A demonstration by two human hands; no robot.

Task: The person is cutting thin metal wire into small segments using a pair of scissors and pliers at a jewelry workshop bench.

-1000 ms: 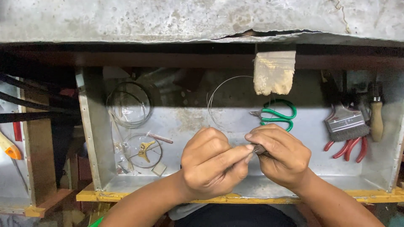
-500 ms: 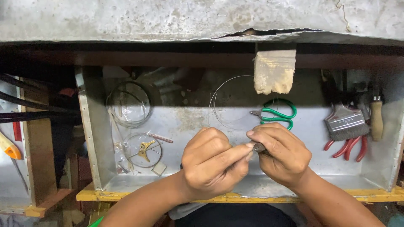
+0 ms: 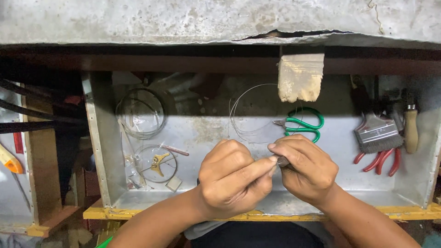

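Pinching a small dark piece (image 3: 282, 160) between both fists, left hand (image 3: 234, 177) and right hand (image 3: 308, 170) meet over the metal tray (image 3: 413, 195); a thin wire loop (image 3: 250, 112) rises behind. Loosening could likely drop the piece.

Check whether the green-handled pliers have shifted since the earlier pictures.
No. The green-handled pliers lie in the same spot on the metal tray, just below the pale block, as before.
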